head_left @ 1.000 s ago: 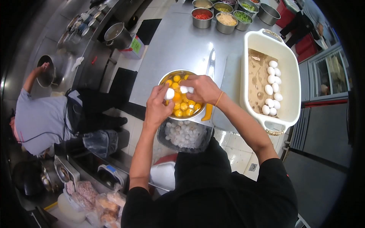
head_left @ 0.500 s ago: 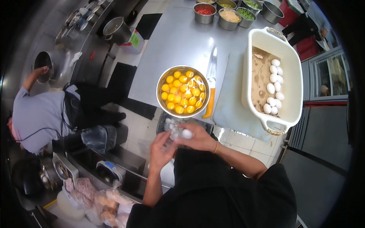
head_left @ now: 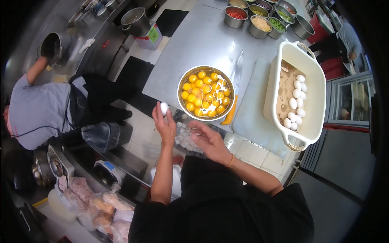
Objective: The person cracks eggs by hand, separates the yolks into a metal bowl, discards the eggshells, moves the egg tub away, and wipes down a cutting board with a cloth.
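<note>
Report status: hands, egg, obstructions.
Left hand holding white oval egg. Right hand open over white shells. Round metal bowl holds yellow yolks. Orange-handled steel knife lies beside bowl.

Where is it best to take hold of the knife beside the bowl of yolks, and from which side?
I would grip the orange handle, coming from above and the near side. Its free end points towards the person, while the blade points away. The bowl sits close on its left, so less finger room seems likely there.
</note>
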`<action>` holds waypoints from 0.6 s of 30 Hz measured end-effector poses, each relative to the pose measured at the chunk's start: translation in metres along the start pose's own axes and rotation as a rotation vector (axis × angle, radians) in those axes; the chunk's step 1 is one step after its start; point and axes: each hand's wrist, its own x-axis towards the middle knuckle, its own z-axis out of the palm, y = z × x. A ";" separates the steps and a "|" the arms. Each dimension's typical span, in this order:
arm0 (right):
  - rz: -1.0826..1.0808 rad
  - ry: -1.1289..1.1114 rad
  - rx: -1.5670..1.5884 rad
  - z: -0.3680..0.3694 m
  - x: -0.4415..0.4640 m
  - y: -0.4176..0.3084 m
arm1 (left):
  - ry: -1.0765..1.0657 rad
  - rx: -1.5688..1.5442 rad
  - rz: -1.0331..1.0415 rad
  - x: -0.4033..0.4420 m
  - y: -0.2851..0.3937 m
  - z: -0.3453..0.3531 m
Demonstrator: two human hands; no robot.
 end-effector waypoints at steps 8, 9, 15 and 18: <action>-0.008 0.174 -0.019 -0.041 0.008 -0.012 | -0.246 0.096 0.065 0.020 -0.012 0.007; -0.136 0.185 -0.086 -0.040 0.014 -0.020 | -0.179 0.178 0.178 0.024 -0.016 0.005; -0.558 -0.088 -0.663 -0.056 0.071 -0.067 | -0.493 -0.823 -0.402 0.054 0.050 -0.040; -0.556 -0.219 -0.752 -0.054 0.099 -0.080 | -0.655 -0.926 -0.408 0.067 0.080 -0.044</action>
